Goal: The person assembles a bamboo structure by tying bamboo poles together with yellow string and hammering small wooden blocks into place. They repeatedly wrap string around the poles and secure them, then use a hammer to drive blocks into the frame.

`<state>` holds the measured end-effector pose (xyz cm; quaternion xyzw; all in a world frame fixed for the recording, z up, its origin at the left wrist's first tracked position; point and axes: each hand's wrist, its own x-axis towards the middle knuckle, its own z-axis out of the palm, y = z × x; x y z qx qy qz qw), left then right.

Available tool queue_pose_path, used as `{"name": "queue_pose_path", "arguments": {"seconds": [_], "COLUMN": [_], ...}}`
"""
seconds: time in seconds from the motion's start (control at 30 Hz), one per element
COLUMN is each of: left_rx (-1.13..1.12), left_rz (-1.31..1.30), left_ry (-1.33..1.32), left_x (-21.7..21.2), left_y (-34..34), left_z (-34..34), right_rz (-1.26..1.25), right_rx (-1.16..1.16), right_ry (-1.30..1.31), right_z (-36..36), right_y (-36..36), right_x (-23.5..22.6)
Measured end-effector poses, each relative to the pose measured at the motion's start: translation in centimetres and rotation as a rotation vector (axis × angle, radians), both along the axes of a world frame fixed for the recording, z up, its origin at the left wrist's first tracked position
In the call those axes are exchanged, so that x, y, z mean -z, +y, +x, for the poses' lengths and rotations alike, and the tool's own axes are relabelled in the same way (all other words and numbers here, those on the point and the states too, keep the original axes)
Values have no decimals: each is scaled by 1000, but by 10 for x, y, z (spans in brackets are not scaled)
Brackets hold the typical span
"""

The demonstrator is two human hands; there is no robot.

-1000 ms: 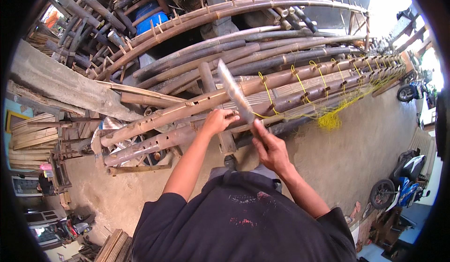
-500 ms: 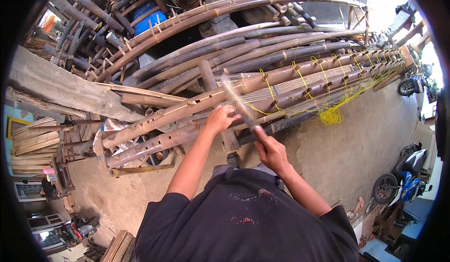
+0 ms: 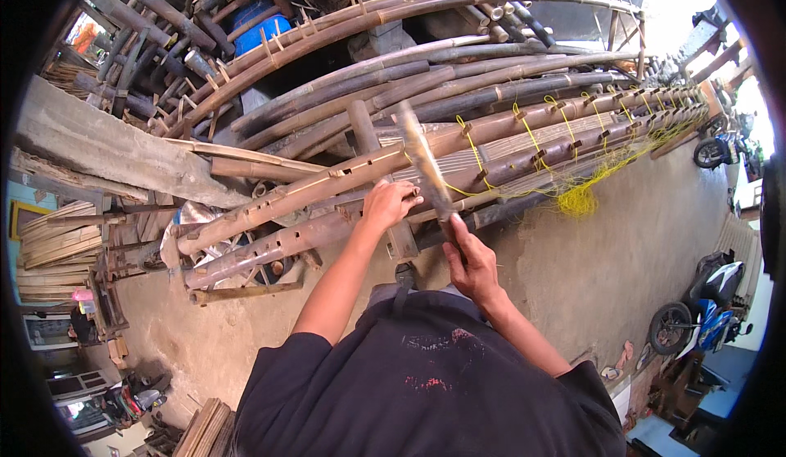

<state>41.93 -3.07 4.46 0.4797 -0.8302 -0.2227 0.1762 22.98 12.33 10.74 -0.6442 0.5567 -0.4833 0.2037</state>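
Observation:
My right hand (image 3: 473, 262) is wrapped round the dark handle of a machete (image 3: 427, 162), whose blade points up and away from me over the bamboo. My left hand (image 3: 387, 205) is closed in a pinch just left of the blade, over the near bamboo pole (image 3: 282, 246); whatever its fingers hold is too small to make out. A farther bamboo pole (image 3: 315, 189) with cut slots runs alongside, and small pegs stick out of both poles toward the right. Yellow cord (image 3: 578, 201) loops around the poles and hangs in a tangle at their right part.
Under the poles, a wooden crosspiece (image 3: 402, 244) supports them near my body. Several loose bamboo lengths (image 3: 352, 89) lie beyond, with a curved pegged frame (image 3: 385, 17) behind. A blue barrel (image 3: 260, 30) stands far left. Parked motorbikes (image 3: 696, 318) are at the right.
The machete blade has swung slightly right and up, away from my left hand. My left hand stays nearly in place at the bamboo.

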Motion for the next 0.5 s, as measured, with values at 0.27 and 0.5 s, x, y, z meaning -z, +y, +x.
{"name": "queue_pose_path", "arguments": {"seconds": [0.27, 0.5], "left_rx": [14, -1], "left_rz": [44, -44], "left_ry": [-120, -79], "left_x": [-1, 19], "left_y": [-3, -2], "left_z": [-2, 9], "right_rz": [152, 225], "right_rx": [-3, -8], "right_ry": [101, 179], "right_z": [-7, -3], "right_y": [9, 11], "right_x": [9, 16]}}
